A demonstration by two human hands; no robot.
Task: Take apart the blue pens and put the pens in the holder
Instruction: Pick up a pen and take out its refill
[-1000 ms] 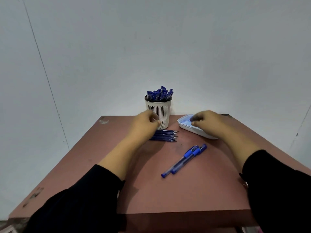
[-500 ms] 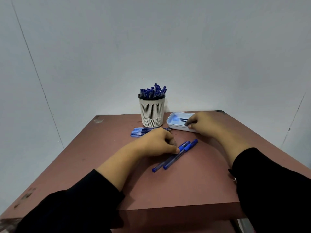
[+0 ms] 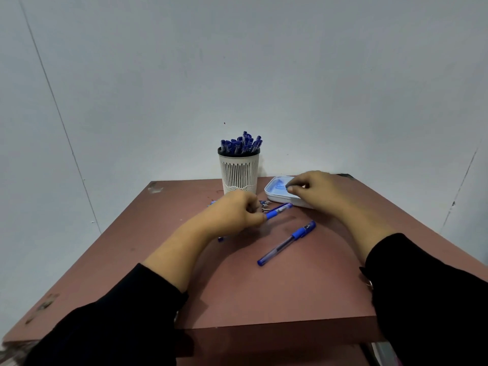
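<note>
My left hand (image 3: pixel 235 212) reaches out over the brown worktop (image 3: pixel 264 291) with its fingers curled tight round one blue pen (image 3: pixel 278 210), whose capped end pokes out to the right. My right hand (image 3: pixel 317 191) stretches to the white tray (image 3: pixel 274 194) and its curled fingertips pinch something small there — I cannot tell what. I count one more pen (image 3: pixel 286 243) lying loose between my arms, a few thin refills (image 3: pixel 265 204) half hidden behind my left hand, and one white holder (image 3: pixel 239 173) at the back — full of pens.
</note>
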